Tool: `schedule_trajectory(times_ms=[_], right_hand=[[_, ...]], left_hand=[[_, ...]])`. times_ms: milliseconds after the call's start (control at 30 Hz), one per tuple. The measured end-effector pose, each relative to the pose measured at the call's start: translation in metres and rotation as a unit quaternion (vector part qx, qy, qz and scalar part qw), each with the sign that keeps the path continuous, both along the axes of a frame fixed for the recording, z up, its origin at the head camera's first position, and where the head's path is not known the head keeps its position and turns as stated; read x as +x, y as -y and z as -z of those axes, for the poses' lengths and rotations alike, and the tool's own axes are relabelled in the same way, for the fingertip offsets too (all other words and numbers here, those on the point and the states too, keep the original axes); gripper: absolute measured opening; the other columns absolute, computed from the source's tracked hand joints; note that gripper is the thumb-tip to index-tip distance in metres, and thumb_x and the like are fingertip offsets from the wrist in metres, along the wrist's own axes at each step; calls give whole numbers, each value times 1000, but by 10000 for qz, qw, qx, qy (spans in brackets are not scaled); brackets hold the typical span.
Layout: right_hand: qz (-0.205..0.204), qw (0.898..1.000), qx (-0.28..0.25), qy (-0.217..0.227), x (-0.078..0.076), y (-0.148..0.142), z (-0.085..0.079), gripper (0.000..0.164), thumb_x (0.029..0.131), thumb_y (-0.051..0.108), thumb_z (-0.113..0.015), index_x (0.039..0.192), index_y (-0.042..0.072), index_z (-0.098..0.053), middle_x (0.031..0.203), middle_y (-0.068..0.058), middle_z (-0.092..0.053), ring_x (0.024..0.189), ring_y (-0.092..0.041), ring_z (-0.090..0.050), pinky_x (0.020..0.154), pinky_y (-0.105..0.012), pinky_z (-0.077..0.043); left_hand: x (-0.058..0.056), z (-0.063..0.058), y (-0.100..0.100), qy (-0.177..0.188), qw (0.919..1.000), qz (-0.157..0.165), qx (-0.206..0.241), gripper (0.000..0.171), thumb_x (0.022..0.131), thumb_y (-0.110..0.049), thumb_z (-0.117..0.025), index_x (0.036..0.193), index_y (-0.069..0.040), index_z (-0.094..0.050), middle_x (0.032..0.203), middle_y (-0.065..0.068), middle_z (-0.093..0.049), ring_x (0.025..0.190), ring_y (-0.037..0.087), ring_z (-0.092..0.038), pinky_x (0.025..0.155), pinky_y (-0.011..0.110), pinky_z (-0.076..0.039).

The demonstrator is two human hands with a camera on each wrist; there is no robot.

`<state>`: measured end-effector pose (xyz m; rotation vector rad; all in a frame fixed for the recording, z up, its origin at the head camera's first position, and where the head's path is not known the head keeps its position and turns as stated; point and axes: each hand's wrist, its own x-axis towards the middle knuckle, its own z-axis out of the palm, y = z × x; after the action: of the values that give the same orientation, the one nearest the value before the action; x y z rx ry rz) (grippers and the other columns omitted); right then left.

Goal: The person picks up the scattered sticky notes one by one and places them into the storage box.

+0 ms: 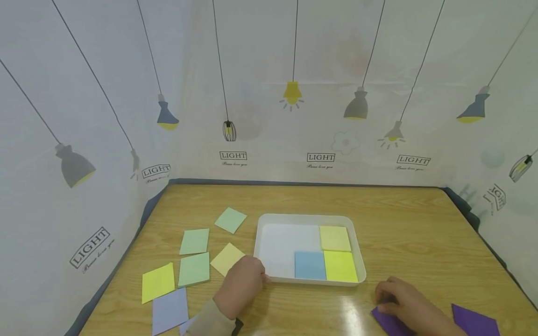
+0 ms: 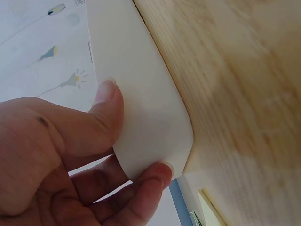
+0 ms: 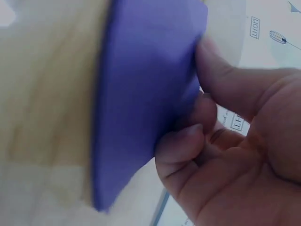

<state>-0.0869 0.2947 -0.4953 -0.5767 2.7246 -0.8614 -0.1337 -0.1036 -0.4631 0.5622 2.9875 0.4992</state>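
Right hand (image 1: 403, 302) pinches purple square (image 3: 138, 84) jutting beyond grip; left hand (image 1: 244, 282) grips tray (image 2: 146, 101) by corner.

The left hand (image 1: 242, 284) is bare, and a light tan sleeve (image 1: 213, 321) comes down to the wrist. The sleeve is plain and has a neat edge. A little black thing (image 1: 237, 327) peeks out beside it, too small to tell what it is. A small dark spot (image 2: 42, 121) sits near the bottom of the left thumb (image 2: 87, 129). Its nail (image 2: 108, 87) is smooth with a round tip. The right hand (image 1: 409, 303) is bare too.
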Motion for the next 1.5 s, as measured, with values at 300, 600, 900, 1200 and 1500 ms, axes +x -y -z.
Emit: schedule_trajectory(times_ms=[300, 600, 900, 1200, 1500], right_hand=[[325, 9990, 211, -212, 2, 2, -14, 15, 91, 15, -70, 81, 20, -61, 79, 12, -56, 70, 5, -43, 60, -22, -40], [350, 9978, 477, -302, 0, -1, -24, 11, 96, 14, -65, 86, 19, -68, 80, 10, -54, 69, 4, -40, 59, -22, -39], [823, 9940, 703, -134, -4, 4, -37, 14, 99, 13, -60, 87, 17, -62, 77, 8, -56, 68, -1, -44, 59, -23, -39], [949, 9910, 854, -391, -13, 10, -47, 14, 100, 11, -58, 88, 16, -62, 74, 7, -54, 66, -3, -44, 57, -23, -40], [785, 9866, 679, -1262, -21, 22, -57, 16, 97, 8, -63, 84, 17, -60, 70, 10, -49, 64, 0, -40, 56, -22, -37]], left_hand=[[0, 1, 0, -110, 9998, -28, -164, 19, 86, -19, -79, 70, -9, -77, 73, -3, -68, 65, 6, -51, 59, 25, -47], [1, 2, 1, -116, 9998, -24, -136, 20, 86, -20, -79, 69, -9, -77, 72, -3, -68, 66, 5, -50, 59, 25, -47], [0, 3, 0, -201, 9997, 12, -127, 21, 86, -19, -79, 68, -9, -76, 71, -3, -68, 63, 4, -48, 57, 23, -46], [0, 3, 0, -102, 9999, -106, 65, 23, 87, -19, -78, 67, -8, -74, 69, -2, -68, 60, 5, -45, 54, 21, -44], [0, 2, -1, -48, 9999, -135, 42, 23, 87, -19, -78, 67, -9, -75, 69, -2, -67, 60, 6, -44, 53, 21, -42]])
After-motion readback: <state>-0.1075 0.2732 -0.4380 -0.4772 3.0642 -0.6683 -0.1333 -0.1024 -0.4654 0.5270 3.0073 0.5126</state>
